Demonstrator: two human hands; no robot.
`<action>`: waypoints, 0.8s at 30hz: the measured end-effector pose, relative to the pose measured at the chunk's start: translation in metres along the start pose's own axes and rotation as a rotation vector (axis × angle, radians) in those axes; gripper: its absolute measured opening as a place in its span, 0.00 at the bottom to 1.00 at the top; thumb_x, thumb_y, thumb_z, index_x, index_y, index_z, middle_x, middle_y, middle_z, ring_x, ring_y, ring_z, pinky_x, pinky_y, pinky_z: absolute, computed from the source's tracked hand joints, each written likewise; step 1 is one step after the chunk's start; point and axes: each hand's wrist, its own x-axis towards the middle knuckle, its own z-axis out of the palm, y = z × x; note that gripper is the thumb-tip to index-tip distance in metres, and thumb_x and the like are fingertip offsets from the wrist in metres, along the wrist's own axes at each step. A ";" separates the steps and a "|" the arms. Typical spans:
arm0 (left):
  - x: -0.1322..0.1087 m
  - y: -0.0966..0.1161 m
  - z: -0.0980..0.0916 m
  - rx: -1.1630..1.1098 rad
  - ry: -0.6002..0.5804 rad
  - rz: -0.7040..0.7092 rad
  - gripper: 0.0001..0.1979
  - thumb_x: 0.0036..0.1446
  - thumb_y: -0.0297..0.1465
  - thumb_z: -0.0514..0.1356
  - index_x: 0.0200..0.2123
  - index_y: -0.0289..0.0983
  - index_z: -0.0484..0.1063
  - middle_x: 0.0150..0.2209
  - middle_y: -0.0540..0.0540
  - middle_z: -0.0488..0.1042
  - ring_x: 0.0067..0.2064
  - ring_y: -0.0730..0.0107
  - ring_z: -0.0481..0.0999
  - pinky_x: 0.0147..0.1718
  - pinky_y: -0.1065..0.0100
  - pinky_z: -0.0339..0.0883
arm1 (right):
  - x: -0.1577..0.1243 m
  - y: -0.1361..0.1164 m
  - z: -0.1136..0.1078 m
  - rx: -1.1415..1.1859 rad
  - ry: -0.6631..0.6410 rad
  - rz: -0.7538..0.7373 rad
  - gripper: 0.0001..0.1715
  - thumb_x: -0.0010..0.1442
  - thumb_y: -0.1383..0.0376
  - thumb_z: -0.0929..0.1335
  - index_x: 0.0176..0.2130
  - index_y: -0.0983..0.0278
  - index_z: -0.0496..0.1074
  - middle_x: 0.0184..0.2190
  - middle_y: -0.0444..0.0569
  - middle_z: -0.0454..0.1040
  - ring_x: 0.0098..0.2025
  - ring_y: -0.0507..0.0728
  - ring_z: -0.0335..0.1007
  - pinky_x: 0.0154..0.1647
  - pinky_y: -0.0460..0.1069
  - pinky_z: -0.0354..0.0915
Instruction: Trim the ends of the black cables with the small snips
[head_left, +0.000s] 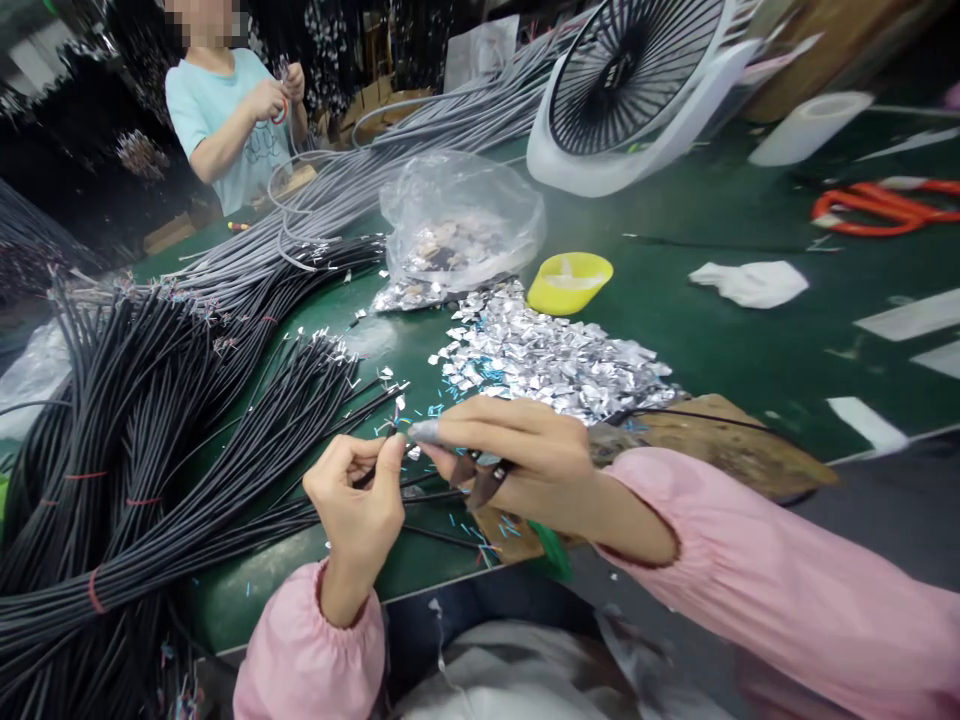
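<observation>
My left hand [358, 495] pinches a black cable between thumb and forefinger, close to its end. Short coloured wires [400, 420] fan out from that end. My right hand [525, 455] is closed around a small pair of dark snips [486, 482], partly hidden in the palm, blades pointing down. Its fingertips, one wrapped in something grey, meet the coloured wires beside my left thumb. Bundles of black cables [150, 420] with stripped ends lie to the left. Behind my hands spreads a heap of silver foil scraps [555, 355], with bits of blue insulation around it.
A clear plastic bag [461, 220] of scraps and a yellow scoop-like cup [570, 283] stand behind the heap. Further back are grey cables [337, 180], a white fan [637, 80] and orange-handled scissors [885, 207]. A wooden board [712, 440] lies right. Across the table stands a person [232, 120] holding scissors.
</observation>
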 end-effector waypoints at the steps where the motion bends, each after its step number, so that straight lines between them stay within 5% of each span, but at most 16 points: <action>1: 0.000 0.000 0.000 0.004 0.009 0.010 0.12 0.51 0.35 0.62 0.21 0.35 0.69 0.19 0.50 0.71 0.20 0.76 0.69 0.20 0.75 0.62 | 0.001 0.000 0.001 0.009 0.029 0.055 0.08 0.54 0.73 0.66 0.32 0.62 0.73 0.24 0.48 0.75 0.24 0.51 0.69 0.23 0.44 0.64; 5: -0.001 0.000 -0.002 0.032 0.035 0.050 0.12 0.51 0.35 0.62 0.20 0.35 0.69 0.20 0.51 0.70 0.21 0.77 0.68 0.20 0.75 0.61 | 0.005 0.000 0.003 0.042 0.053 0.202 0.03 0.52 0.71 0.68 0.28 0.65 0.73 0.21 0.47 0.73 0.22 0.50 0.67 0.21 0.44 0.63; 16: -0.001 0.000 0.000 0.044 0.004 0.096 0.11 0.50 0.33 0.63 0.20 0.35 0.70 0.19 0.51 0.69 0.21 0.77 0.67 0.20 0.75 0.61 | 0.005 0.001 0.005 0.163 -0.004 0.288 0.07 0.51 0.72 0.66 0.26 0.66 0.74 0.18 0.45 0.70 0.19 0.48 0.61 0.18 0.44 0.58; 24: 0.003 0.001 -0.004 -0.032 -0.088 0.137 0.08 0.51 0.31 0.62 0.22 0.36 0.72 0.19 0.52 0.69 0.21 0.77 0.67 0.20 0.76 0.60 | 0.013 0.000 0.001 0.424 -0.059 0.697 0.11 0.49 0.64 0.66 0.19 0.66 0.70 0.14 0.40 0.59 0.17 0.46 0.50 0.16 0.44 0.49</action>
